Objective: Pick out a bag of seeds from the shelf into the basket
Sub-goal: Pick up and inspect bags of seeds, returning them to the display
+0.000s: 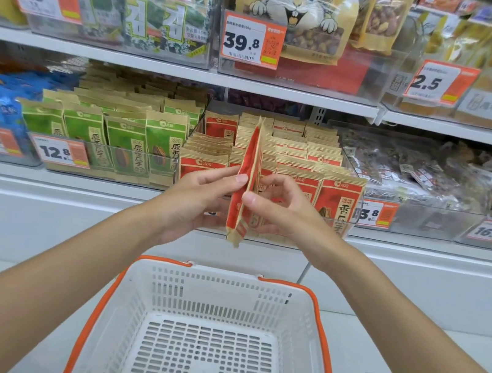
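The white basket [221, 292] with orange handles stands below you. Both your forearms reach forward above it and come together. Your left hand [201, 198] pinches the red bag of seeds [249, 167] from its left side, and your right hand [283, 208] pinches it from the right, fingers curled. The bag is upright, its edge toward you, in front of the red packs [340, 194] on the shelf [140, 192].

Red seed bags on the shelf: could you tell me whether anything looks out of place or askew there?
Only one red and kraft-paper seed bag is turned edge-on, off its rows, pinched between the left hand and right hand. The shelved red bags stand tidy.
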Available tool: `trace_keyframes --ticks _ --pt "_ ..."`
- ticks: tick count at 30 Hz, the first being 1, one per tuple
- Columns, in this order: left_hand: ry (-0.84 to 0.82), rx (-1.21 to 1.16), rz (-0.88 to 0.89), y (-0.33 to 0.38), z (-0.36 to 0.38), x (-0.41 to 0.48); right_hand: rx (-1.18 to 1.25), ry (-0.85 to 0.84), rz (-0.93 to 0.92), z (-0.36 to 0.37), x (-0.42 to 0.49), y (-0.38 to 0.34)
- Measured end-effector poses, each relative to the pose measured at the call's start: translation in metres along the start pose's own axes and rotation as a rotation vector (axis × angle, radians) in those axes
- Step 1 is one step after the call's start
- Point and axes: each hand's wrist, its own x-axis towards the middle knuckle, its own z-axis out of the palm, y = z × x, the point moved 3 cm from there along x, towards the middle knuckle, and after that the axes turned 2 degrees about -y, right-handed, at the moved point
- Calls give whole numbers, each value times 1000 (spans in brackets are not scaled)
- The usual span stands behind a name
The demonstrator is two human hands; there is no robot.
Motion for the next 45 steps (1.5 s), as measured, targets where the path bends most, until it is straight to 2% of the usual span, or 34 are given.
trace_keyframes --ticks 3,6,9,11,15,23,32,38,43,45 --pt "-13 -48 7 2 -1 -2 -74 -48 -27 5 -1 1" --pt "19 -57 -13 1 -1 -2 -49 -84 -58 6 -3 1" --pt "49 -65 -47 2 -3 -2 -47 0 -111 -1 0 1" --pt "16 -47 -6 5 -1 -2 -34 27 -117 -3 0 0" --pt "-45 -50 62 5 4 -3 -71 -66 -112 4 -4 -3" --pt "-66 -12 41 3 3 -2 -49 -178 -90 2 -5 0" --pt "-77 8 39 3 3 -1 -48 -202 -101 -1 -4 2" --pt "-43 7 -48 5 -3 0 32 -68 -70 -5 -1 -1" --pt "-129 -137 -99 5 -3 0 -46 159 -145 -16 -1 -7" --pt "-128 -78 -98 2 -4 3 -107 186 -175 -18 -2 -7"
